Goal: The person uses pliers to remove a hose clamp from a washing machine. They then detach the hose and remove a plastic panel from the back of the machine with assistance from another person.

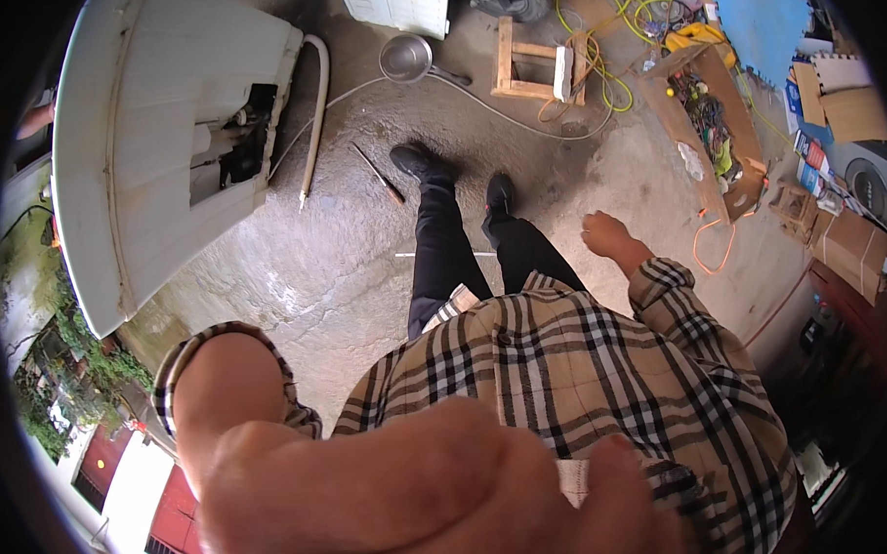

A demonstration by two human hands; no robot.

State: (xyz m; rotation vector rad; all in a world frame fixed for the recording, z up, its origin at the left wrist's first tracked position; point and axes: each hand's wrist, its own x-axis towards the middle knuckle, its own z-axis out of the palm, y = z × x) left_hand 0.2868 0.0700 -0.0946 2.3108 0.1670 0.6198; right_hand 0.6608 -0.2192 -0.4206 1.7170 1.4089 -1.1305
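My left hand looms very large at the bottom, close to the camera, fingers curled; anything in them is hidden. My right hand hangs beside my leg, empty, fingers loosely bent apart. A plaid shirt covers my body above black trousers. Near my shoes on the wet concrete lie a long wooden-handled tool and a pale hose, beside a white appliance cabinet with an opening in its side. A steel pan sits farther ahead.
A wooden stool, yellow-green hose, cardboard box of scraps, blue foam mats and cartons crowd the right. Another person's hand shows at the far left edge. A second white panel stands ahead; plants are lower left.
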